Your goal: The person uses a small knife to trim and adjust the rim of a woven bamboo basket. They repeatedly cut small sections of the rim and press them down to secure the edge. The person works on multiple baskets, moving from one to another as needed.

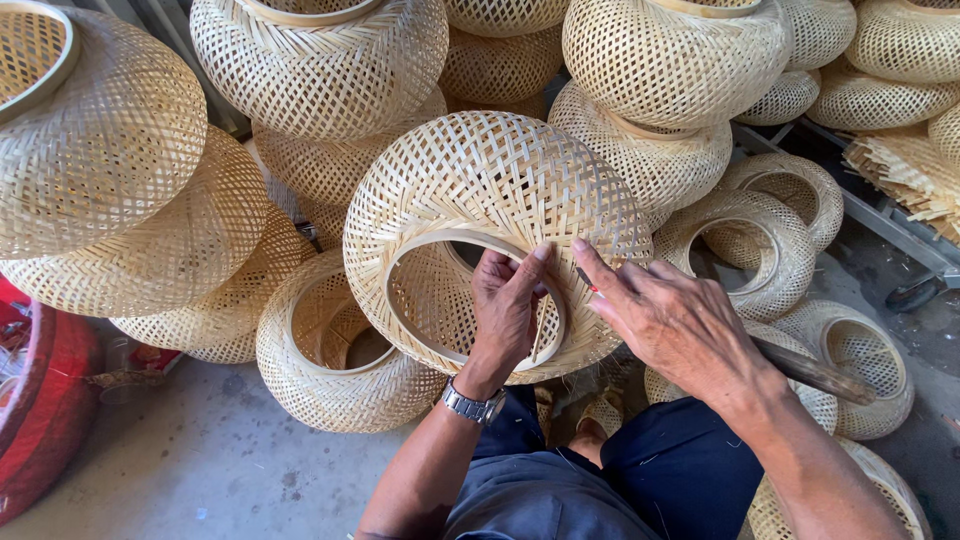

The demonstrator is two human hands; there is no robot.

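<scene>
My left hand (507, 300) grips the rim of the woven bamboo shade (490, 210), fingers curled over the inner hoop w/ thumb up against the weave, wristwatch (475, 404) on that wrist. The shade sits tilted in front of me over my lap, opening facing me, resting approx. between my knees. My right hand (665, 320) lies on the shade's lower right edge, fingers spread & stretched flat, index tip touching the weave just beside my left thumb; a small red bit shows under the fingers, can't tell what it is. A dark wooden handle (815, 372) pokes out from beneath my right forearm. Around me: stacks of similar woven shades (320, 70), one open-mouthed basket (330, 350) on the concrete floor (200, 460) just left of mine, more to the right. Red container (45, 410) at far left. Loose bamboo strips (905, 170) upper right.
</scene>
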